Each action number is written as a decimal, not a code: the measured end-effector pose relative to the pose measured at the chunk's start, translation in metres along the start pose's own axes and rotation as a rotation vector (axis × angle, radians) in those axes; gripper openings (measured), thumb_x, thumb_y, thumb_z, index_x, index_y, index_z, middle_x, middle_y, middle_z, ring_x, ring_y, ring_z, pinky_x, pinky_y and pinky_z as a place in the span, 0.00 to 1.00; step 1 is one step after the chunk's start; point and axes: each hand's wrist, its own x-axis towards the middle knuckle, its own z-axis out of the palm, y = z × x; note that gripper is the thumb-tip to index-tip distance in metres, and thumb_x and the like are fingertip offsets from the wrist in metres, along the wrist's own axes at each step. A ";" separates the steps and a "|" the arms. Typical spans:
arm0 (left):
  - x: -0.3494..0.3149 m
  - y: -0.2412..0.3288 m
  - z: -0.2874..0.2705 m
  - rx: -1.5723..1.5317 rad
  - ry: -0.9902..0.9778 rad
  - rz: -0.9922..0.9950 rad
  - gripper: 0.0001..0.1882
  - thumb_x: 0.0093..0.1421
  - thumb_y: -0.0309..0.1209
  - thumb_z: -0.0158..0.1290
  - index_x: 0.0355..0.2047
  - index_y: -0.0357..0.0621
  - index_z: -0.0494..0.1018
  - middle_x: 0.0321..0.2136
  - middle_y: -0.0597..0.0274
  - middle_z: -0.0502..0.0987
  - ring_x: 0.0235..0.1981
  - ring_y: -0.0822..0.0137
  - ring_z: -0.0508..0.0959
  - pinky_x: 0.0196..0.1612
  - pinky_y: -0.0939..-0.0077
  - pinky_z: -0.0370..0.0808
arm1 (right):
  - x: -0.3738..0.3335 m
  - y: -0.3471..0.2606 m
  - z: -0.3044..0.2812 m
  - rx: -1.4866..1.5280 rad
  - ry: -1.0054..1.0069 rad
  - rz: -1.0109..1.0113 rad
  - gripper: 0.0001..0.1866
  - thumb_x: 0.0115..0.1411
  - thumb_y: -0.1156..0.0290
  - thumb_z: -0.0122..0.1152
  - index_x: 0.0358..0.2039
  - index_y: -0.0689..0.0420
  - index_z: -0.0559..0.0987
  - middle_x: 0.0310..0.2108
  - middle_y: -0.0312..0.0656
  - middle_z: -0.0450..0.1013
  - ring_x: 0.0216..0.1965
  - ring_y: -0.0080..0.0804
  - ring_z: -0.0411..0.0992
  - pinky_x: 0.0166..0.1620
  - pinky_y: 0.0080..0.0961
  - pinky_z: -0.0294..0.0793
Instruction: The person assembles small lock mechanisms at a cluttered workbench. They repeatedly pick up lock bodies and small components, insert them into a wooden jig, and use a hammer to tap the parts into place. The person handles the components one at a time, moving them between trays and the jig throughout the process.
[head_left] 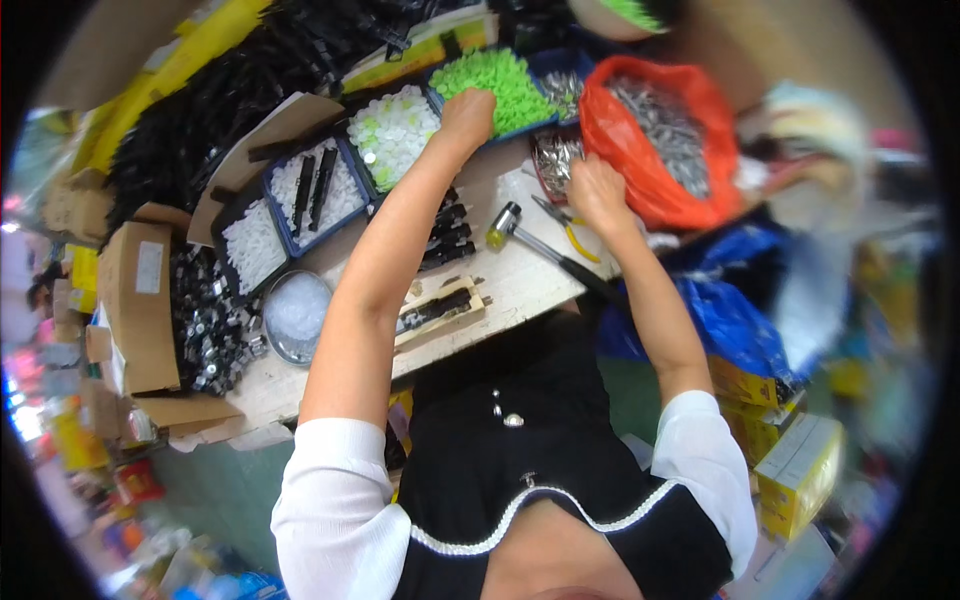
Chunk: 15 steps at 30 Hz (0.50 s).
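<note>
My left hand (468,118) reaches to the near edge of a blue tray of bright green plastic pieces (512,84). Its fingers are curled together, and whatever they hold is hidden. At the small tray of silvery metal parts (555,158), my right hand (597,188) has its fingers bent inward over the right side; its fingertips are hard to see. Between my forearms on the worktable (505,290) lie a hammer (545,246), yellow-handled pliers (578,238) and a wooden fixture (440,312) holding a black part. Several black parts (450,235) lie beside my left forearm.
A red plastic bag (655,140) full of metal pieces stands right of my right hand. Trays of white-and-green pieces (390,135) and white pieces (255,243), a round dish (297,315) and a cardboard box (140,300) line the left. Black parts (215,120) are heaped behind.
</note>
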 end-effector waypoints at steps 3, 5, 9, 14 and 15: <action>0.003 -0.011 0.006 -0.179 0.093 0.014 0.09 0.42 0.24 0.56 0.27 0.39 0.78 0.30 0.44 0.77 0.35 0.49 0.77 0.38 0.61 0.74 | 0.005 0.000 0.007 -0.075 0.008 -0.057 0.08 0.46 0.77 0.53 0.25 0.62 0.80 0.29 0.54 0.75 0.33 0.50 0.75 0.32 0.40 0.76; 0.007 -0.017 0.010 -0.388 0.184 0.068 0.10 0.41 0.21 0.53 0.26 0.38 0.78 0.26 0.43 0.77 0.32 0.49 0.77 0.36 0.61 0.74 | 0.007 0.005 0.007 -0.082 -0.023 -0.088 0.08 0.46 0.78 0.52 0.24 0.62 0.80 0.27 0.54 0.75 0.31 0.49 0.76 0.32 0.40 0.76; 0.003 -0.028 -0.008 -0.661 0.140 -0.062 0.10 0.42 0.21 0.55 0.29 0.35 0.78 0.25 0.47 0.78 0.29 0.59 0.79 0.34 0.71 0.75 | 0.009 -0.001 0.007 -0.063 -0.039 -0.092 0.08 0.46 0.78 0.52 0.23 0.63 0.80 0.26 0.55 0.74 0.31 0.49 0.75 0.33 0.40 0.75; -0.041 -0.021 -0.048 -1.307 0.061 -0.089 0.12 0.50 0.22 0.56 0.36 0.30 0.74 0.28 0.51 0.79 0.28 0.65 0.79 0.33 0.75 0.76 | 0.007 0.003 0.003 0.067 0.060 -0.107 0.08 0.45 0.79 0.51 0.25 0.60 0.79 0.28 0.55 0.74 0.32 0.52 0.74 0.35 0.42 0.73; -0.057 -0.016 -0.055 -1.392 0.066 -0.109 0.12 0.51 0.21 0.55 0.36 0.29 0.74 0.29 0.50 0.78 0.27 0.65 0.79 0.32 0.74 0.76 | 0.007 0.005 0.003 0.074 0.098 -0.102 0.08 0.45 0.79 0.51 0.24 0.60 0.78 0.28 0.54 0.73 0.33 0.51 0.73 0.35 0.42 0.72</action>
